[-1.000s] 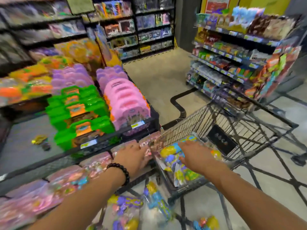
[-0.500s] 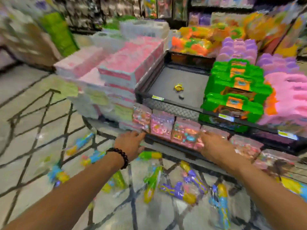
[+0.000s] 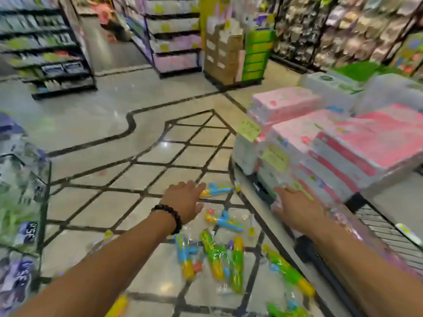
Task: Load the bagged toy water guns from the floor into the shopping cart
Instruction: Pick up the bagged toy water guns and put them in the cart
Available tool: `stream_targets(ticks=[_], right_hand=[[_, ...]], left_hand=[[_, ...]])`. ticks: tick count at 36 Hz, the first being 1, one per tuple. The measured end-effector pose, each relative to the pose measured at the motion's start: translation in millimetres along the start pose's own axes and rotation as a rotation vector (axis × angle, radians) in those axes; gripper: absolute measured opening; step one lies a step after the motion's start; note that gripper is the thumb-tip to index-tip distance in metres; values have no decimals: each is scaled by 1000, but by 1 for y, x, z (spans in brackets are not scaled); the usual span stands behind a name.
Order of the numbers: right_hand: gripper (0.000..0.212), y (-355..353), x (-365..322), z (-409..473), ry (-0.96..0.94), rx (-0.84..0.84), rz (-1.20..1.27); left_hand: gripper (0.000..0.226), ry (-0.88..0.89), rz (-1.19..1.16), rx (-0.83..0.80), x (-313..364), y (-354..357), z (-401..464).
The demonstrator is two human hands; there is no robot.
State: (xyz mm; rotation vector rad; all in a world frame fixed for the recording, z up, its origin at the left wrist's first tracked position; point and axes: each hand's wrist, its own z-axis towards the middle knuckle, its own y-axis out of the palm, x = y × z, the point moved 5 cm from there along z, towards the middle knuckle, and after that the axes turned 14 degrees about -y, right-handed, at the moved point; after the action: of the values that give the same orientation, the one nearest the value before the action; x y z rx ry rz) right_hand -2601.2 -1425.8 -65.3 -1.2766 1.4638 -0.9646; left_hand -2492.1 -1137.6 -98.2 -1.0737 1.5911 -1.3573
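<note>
Head view — both hands (image 3: 183,200) empty above water guns (image 3: 223,255).

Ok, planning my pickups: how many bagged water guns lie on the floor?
8 water guns: one by the left hand, one below it, three clustered, one rightward, two at the bottom edge; arms may hide more.

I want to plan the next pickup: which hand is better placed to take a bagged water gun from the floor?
Probably the left hand: it is open above the floor, beside a blue gun. The right hand is open too, but over the pink packs.
</note>
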Motion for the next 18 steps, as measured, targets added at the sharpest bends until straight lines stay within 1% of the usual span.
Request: stream_targets(ticks=[4,8,12,15,18], right_hand=[[53,-13,-60,86,-146,19,-48],[60,-16,-105,163,-296,48,-40],[65,-14,-143,231,-401,0,-31],[60,-20,-170,282,-466,13,-30],[55,-29,-195,333,-483,-4,-34]], left_hand=[[63,-154,-3,-13,-93,-2,9],[65,-290,52,-30,-168,-7,14],[67,-399,67,-49,-227,-21,24],[66,-486,66,-33,-267,-33,37],[66,-552,60,-27,-299,-41,52]])
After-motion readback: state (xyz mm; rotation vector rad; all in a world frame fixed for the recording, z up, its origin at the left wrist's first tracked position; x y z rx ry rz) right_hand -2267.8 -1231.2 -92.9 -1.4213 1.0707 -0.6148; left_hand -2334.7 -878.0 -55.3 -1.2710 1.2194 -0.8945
